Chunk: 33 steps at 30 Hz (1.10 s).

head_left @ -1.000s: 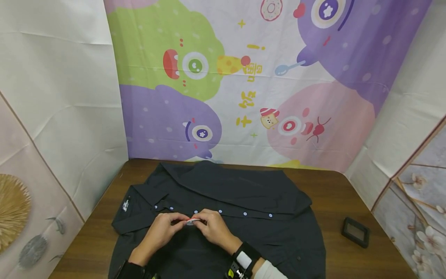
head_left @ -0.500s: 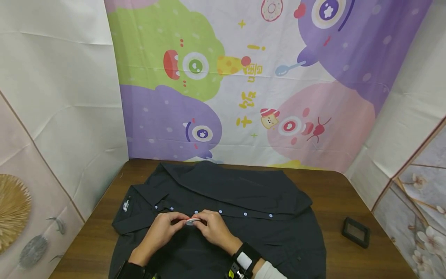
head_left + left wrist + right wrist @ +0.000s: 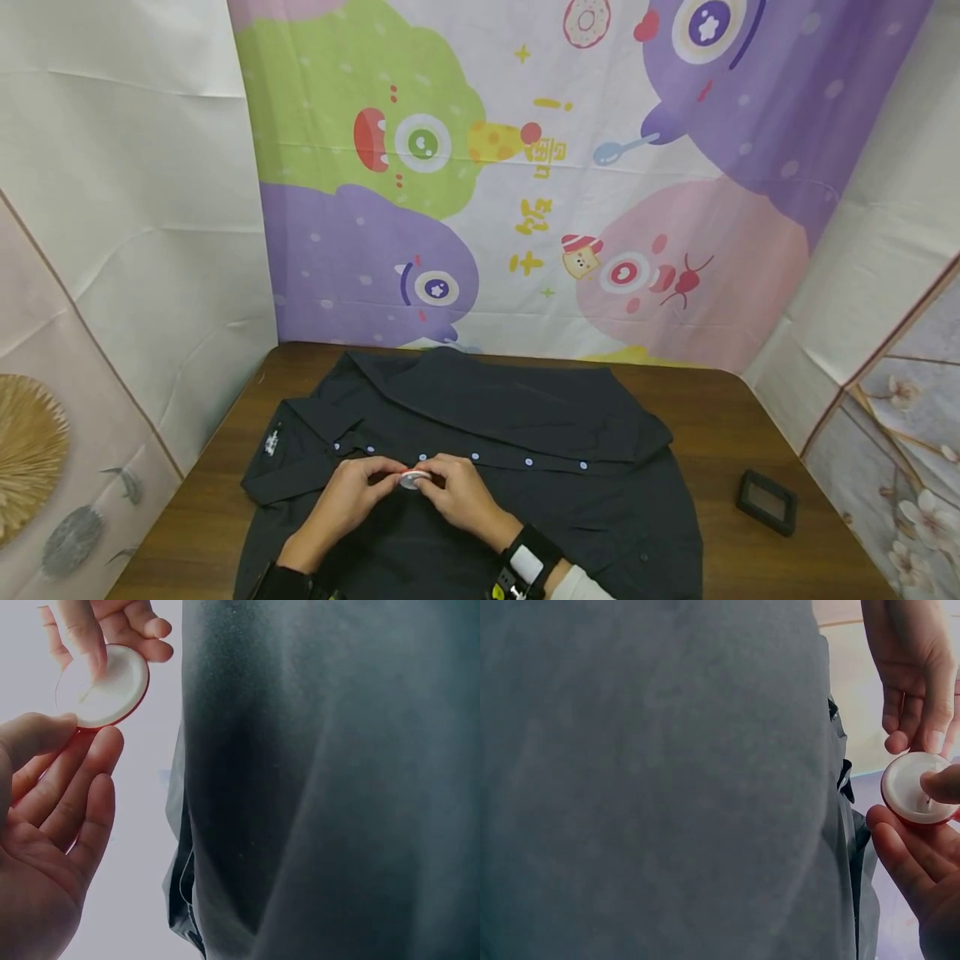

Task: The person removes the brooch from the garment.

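Note:
A round pin badge (image 3: 410, 481) with a white back and a red rim is held between both hands, over the dark button-up shirt (image 3: 517, 408). My left hand (image 3: 357, 492) pinches the badge's edge between thumb and fingers, as the left wrist view shows the badge (image 3: 124, 686) from behind. From the other side, my right hand (image 3: 459, 496) grips it, its thumb pressing on the back near the thin pin (image 3: 928, 799). The shirt lies spread out under the hands, with a row of light buttons running across it.
The shirt covers most of the brown wooden table (image 3: 720, 433). Toward the right edge lies a small black rectangular frame (image 3: 766, 502). A cartoon-printed cloth (image 3: 517, 325) hangs behind the table, with white sheets (image 3: 150, 208) at the sides.
The hands stay in nearly the same place. The badge has tilted slightly, so more of its back faces the head camera.

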Each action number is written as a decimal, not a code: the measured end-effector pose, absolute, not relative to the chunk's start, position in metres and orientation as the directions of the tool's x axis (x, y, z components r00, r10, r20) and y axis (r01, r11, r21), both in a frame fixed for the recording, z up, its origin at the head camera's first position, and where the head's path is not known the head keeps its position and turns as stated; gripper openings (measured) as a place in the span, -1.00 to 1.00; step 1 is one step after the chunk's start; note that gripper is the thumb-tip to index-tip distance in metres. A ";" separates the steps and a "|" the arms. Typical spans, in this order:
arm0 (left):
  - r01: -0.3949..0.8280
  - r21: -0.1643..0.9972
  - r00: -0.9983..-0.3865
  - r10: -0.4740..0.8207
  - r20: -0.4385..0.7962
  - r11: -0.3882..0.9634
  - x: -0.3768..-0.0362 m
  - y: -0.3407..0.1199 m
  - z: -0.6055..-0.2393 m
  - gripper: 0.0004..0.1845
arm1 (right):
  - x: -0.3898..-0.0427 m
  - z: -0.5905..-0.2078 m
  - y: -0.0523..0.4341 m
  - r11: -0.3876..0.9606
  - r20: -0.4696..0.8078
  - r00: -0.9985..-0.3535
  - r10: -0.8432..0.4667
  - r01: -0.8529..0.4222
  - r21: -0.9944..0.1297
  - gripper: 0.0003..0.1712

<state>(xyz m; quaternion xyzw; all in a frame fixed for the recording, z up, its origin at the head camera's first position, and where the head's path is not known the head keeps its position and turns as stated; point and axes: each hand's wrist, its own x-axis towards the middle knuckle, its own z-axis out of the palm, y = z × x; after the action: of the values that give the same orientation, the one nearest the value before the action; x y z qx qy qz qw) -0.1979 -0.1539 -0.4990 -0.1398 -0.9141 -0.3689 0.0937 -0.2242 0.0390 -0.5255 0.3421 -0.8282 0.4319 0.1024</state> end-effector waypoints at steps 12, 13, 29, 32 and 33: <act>0.281 0.659 -0.958 0.162 0.237 0.698 -0.197 -0.152 -0.498 -0.92 | -0.225 -0.523 0.041 0.391 0.431 -0.750 -0.501 -0.641 -0.661 -0.90; 0.271 0.662 -0.961 0.155 0.230 0.699 -0.197 -0.151 -0.498 -0.92 | -0.225 -0.523 0.041 0.391 0.426 -0.752 -0.502 -0.637 -0.664 -0.90; 0.199 0.675 -0.978 0.104 0.179 0.710 -0.197 -0.150 -0.499 -0.93 | -0.225 -0.525 0.040 0.394 0.385 -0.774 -0.503 -0.601 -0.695 -0.88; 0.197 0.677 -0.979 0.102 0.178 0.709 -0.197 -0.150 -0.500 -0.94 | -0.225 -0.524 0.040 0.398 0.378 -0.777 -0.502 -0.596 -0.697 -0.88; 0.195 0.679 -0.979 0.101 0.175 0.708 -0.197 -0.150 -0.500 -0.94 | -0.225 -0.524 0.040 0.400 0.376 -0.778 -0.503 -0.596 -0.697 -0.88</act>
<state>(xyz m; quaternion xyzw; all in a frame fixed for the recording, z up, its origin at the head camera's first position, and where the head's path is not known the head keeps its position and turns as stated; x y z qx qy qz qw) -0.1975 -0.1501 -0.4999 -0.0801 -0.9220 -0.3736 0.0627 -0.2249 0.0404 -0.5237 0.3290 -0.8351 0.4378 0.0526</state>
